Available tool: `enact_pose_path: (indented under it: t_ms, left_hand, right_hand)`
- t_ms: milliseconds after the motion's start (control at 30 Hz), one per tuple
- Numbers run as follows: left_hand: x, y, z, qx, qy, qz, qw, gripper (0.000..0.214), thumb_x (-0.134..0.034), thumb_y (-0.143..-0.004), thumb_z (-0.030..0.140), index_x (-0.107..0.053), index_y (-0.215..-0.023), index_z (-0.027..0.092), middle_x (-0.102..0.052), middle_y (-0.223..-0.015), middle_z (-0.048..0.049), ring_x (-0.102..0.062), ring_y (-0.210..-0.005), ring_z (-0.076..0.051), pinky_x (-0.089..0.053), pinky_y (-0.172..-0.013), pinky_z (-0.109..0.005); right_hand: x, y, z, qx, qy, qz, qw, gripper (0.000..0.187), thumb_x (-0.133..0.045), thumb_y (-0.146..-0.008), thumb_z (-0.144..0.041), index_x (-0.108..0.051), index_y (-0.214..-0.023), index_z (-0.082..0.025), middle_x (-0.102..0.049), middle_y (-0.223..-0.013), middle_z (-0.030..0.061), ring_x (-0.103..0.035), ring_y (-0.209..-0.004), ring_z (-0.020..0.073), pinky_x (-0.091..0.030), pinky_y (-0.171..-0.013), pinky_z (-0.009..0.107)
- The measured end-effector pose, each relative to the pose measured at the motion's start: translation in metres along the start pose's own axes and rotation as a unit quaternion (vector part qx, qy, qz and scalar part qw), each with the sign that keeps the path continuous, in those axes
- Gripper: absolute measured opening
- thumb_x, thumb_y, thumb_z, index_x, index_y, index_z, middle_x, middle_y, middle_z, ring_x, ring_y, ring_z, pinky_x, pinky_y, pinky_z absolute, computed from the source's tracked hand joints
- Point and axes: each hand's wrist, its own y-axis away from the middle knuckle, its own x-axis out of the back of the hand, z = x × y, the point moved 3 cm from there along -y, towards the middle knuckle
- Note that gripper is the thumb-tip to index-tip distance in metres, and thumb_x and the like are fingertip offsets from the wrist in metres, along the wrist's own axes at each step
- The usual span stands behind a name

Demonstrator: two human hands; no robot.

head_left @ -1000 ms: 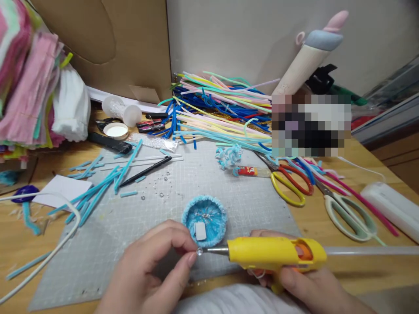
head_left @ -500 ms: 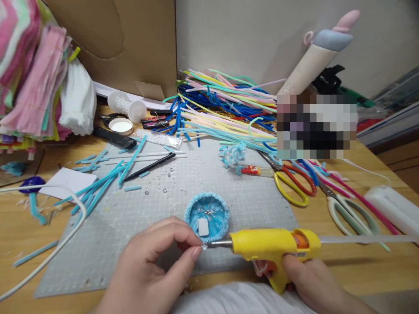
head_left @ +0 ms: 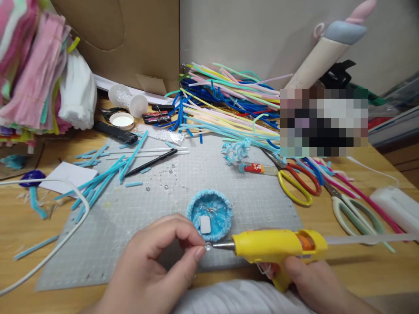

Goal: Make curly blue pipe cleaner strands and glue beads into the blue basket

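Observation:
Between thumb and forefinger, my left hand (head_left: 163, 261) pinches a small clear bead (head_left: 208, 247). My right hand (head_left: 310, 274) grips the handle of a yellow hot glue gun (head_left: 268, 245), its metal nozzle pointing left, right up against the bead or very close to it. A clear glue stick (head_left: 360, 239) sticks out of the gun's rear. Just beyond the nozzle, a round blue fuzzy bowl-shaped piece (head_left: 193, 205) lies on the mat, with silvery strands and a small white block (head_left: 205, 224) inside it. The glue gun's trigger is partly covered by my fingers.
A grey cutting mat (head_left: 131, 235) carries cut blue pipe cleaners (head_left: 94, 187), a black pen (head_left: 152, 162) and a few tiny beads. Scissors (head_left: 294, 187) lie to the right. Piled pipe cleaners (head_left: 229, 104) line the back; a white cable (head_left: 78, 218) curves at left.
The view has shifted slightly. The bead and nozzle remain close together, with the bead showing a little more clearly at my left fingertips. Both hands keep their grips.

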Motion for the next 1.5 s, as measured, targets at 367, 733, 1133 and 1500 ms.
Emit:
enact_pose_path:
  t_ms: [367, 733, 1133, 1500]
  left_hand:
    - [-0.002, 0.002, -0.001, 0.053, 0.033, -0.009, 0.998, 0.011, -0.057, -0.082, 0.018, -0.062, -0.072, 0.022, -0.065, -0.069, 0.002, -0.062, -0.066, -0.012, -0.048, -0.061, -0.021]
    - [-0.002, 0.0, 0.0, 0.057, 0.035, -0.006, 0.998, 0.012, -0.057, -0.082, 0.019, -0.061, -0.071, 0.021, -0.065, -0.068, 0.0013, -0.061, -0.065, -0.013, -0.048, -0.059, -0.022]
    - [-0.002, 0.001, 0.0, 0.06, 0.037, -0.006, 0.997, 0.012, -0.057, -0.081, 0.017, -0.061, -0.071, 0.022, -0.064, -0.068, 0.0021, -0.061, -0.065, -0.012, -0.047, -0.06, -0.021]
    - [0.0, 0.001, 0.001, 0.056, 0.038, 0.002, 0.998, 0.012, -0.057, -0.081, 0.017, -0.061, -0.07, 0.022, -0.064, -0.067, 0.0016, -0.061, -0.063, -0.012, -0.047, -0.058, -0.021]
  right_hand:
    - [-0.003, -0.001, -0.023, -0.011, 0.027, 0.073, 0.997, 0.061, -0.048, -0.065, -0.084, -0.058, -0.059, -0.024, -0.061, -0.058, 0.003, -0.058, -0.056, 0.019, -0.053, -0.057, 0.028]
    - [-0.001, -0.003, -0.024, 0.029, 0.048, 0.055, 0.997, 0.055, -0.051, -0.068, -0.08, -0.058, -0.057, -0.026, -0.055, -0.052, 0.0029, -0.051, -0.049, 0.0189, -0.054, -0.056, 0.031]
    - [0.001, 0.0, -0.018, 0.016, 0.055, 0.075, 0.996, 0.055, -0.051, -0.069, -0.078, -0.053, -0.051, -0.025, -0.051, -0.05, 0.0022, -0.045, -0.049, 0.0178, -0.048, -0.052, 0.029]
    - [0.003, -0.001, -0.012, 0.044, 0.06, 0.048, 0.996, 0.055, -0.05, -0.074, -0.074, -0.053, -0.05, -0.025, -0.049, -0.048, 0.0008, -0.044, -0.046, 0.0161, -0.051, -0.055, 0.029]
